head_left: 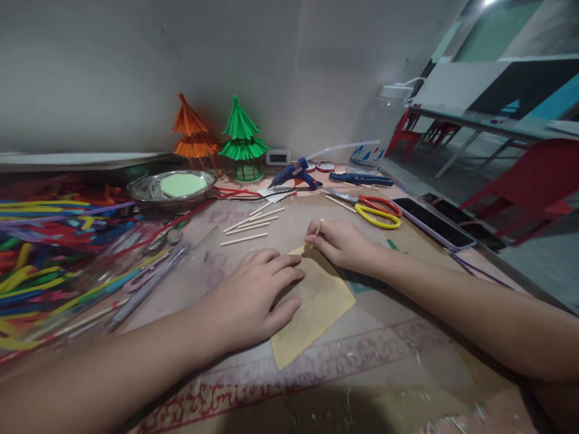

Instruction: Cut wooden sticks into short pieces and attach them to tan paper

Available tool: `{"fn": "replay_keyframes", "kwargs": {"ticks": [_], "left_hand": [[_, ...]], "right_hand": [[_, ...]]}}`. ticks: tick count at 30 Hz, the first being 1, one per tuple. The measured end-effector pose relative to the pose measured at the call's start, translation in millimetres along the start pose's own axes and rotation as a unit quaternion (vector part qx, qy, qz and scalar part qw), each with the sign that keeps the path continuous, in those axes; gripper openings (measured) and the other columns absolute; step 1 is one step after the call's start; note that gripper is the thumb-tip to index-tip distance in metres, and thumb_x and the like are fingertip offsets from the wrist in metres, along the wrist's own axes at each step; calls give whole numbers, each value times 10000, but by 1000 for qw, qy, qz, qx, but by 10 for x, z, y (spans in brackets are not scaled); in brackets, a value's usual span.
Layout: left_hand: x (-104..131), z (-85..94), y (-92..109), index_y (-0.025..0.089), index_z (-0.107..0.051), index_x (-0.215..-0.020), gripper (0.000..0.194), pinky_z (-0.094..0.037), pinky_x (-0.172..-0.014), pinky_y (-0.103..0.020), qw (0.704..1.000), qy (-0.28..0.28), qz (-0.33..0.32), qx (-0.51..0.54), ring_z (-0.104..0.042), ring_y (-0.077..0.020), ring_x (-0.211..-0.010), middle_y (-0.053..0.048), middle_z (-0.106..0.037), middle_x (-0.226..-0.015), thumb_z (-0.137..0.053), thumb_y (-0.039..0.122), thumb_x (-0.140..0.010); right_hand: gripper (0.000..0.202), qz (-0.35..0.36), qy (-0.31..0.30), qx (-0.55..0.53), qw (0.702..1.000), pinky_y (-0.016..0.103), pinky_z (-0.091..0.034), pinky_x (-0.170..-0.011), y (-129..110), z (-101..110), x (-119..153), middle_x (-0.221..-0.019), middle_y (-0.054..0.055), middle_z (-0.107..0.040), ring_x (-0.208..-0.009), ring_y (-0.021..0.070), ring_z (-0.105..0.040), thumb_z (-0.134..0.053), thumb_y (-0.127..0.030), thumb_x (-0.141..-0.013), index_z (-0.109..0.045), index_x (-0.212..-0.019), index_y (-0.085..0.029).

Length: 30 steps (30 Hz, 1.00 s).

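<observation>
My left hand lies palm down with its fingers apart on the left edge of a yellow square of paper. At the paper's far corner my right hand pinches a short pale wooden stick, mostly hidden by the fingers. Several loose wooden sticks rest on the table beyond my left hand. Scissors with yellow and red handles lie past my right hand. Farther back stands a blue glue gun with a clear glue stick in its rear.
Colourful pipe cleaners crowd the left side. Behind are a metal bowl, an orange tiered model and a green one. A blue cutter, a phone and a clear jug sit at the right.
</observation>
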<state>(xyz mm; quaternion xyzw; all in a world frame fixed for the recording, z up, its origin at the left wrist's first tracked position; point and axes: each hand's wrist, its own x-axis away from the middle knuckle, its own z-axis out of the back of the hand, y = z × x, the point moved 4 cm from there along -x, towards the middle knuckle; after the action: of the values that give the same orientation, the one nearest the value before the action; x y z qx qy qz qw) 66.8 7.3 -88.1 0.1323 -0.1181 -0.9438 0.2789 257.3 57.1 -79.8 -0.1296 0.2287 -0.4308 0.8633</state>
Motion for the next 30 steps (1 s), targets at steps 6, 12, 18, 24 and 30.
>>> {"fn": "replay_keyframes", "kwargs": {"ticks": [6, 12, 18, 24, 30], "left_hand": [[5, -5, 8, 207, -619, -1301, 358, -438, -1039, -516, 1000, 2, -4, 5, -517, -306, -1197, -75, -627, -1383, -544, 335, -975], [25, 1, 17, 211, -632, -1274, 341, -417, -1084, -515, 1000, 5, 10, 23, -498, -296, -1246, -55, -593, -1444, -559, 314, -957], [9, 19, 43, 245, -627, -1266, 348, -427, -1098, -494, 999, 4, 28, 38, -503, -279, -1249, -24, -599, -1438, -601, 329, -929], [11, 46, 64, 251, -625, -1262, 356, -457, -1071, -460, 999, 10, 26, 25, -533, -264, -1205, -13, -609, -1433, -615, 378, -930], [4, 56, 62, 238, -622, -1283, 377, -443, -1090, -458, 999, 7, 22, 22, -526, -274, -1229, -25, -605, -1448, -604, 393, -940]], "right_hand": [[246, 43, -23, -40, 998, 272, -431, -702, -73, -43, 10, -792, 45, -686, -736, 170, -620, -452, -319, -1006, -595, -842, -204], [272, 24, 7, -25, 999, 283, -413, -674, -13, -68, -19, -758, 42, -656, -688, 170, -582, -428, -338, -1007, -557, -808, -204], [333, 0, 16, -62, 998, 294, -445, -686, 36, -111, 25, -765, 47, -655, -710, 179, -601, -397, -393, -1027, -562, -806, -206], [336, 16, 28, -58, 998, 289, -444, -650, 26, -112, 32, -720, 37, -631, -671, 176, -581, -404, -391, -1018, -550, -775, -211], [368, 13, 48, -93, 994, 284, -460, -645, 56, -65, 50, -726, 27, -633, -666, 171, -589, -383, -438, -1033, -546, -789, -217]]}}
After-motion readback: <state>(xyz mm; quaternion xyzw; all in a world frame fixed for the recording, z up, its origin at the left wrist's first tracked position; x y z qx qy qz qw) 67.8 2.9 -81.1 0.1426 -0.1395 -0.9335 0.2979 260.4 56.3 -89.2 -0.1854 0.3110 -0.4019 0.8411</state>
